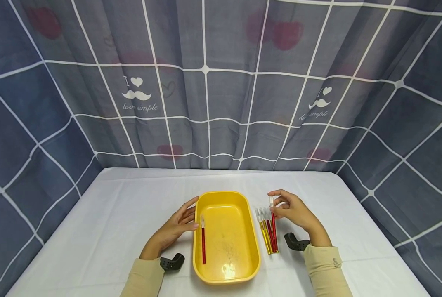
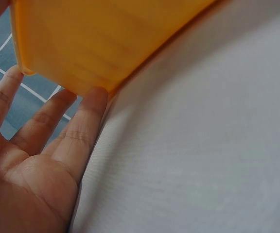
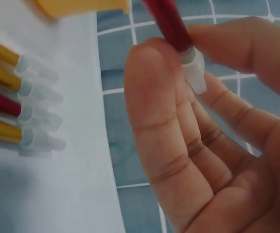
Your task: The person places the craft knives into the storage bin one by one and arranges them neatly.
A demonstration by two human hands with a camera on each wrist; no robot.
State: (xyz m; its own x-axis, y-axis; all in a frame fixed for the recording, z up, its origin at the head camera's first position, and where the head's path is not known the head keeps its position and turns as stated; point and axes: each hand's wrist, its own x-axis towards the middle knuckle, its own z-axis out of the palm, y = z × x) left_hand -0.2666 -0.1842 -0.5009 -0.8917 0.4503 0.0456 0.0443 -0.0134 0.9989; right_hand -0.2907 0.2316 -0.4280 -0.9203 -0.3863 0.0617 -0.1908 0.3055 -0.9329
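A slim red pen-like tube (image 1: 274,225) with a translucent cap is pinched near its capped end by the right hand (image 1: 293,211), between thumb and fingers. In the right wrist view the red tube (image 3: 168,22) runs up out of frame. Just left of that hand, several similar gold and red tubes (image 1: 266,235) lie side by side on the table. The left hand (image 1: 173,227) rests against the left side of a yellow tray (image 1: 255,247). Its fingertips touch the outer wall, and its thumb lies at the rim. One red tube (image 1: 204,245) lies lengthwise inside the tray.
A white cloth (image 1: 131,202) covers the table. Dark grey curtains (image 1: 224,95) with white grid lines hang behind it and on both sides. Black curved devices (image 1: 172,262) are worn at the wrists, near the beige sleeves (image 1: 143,276).
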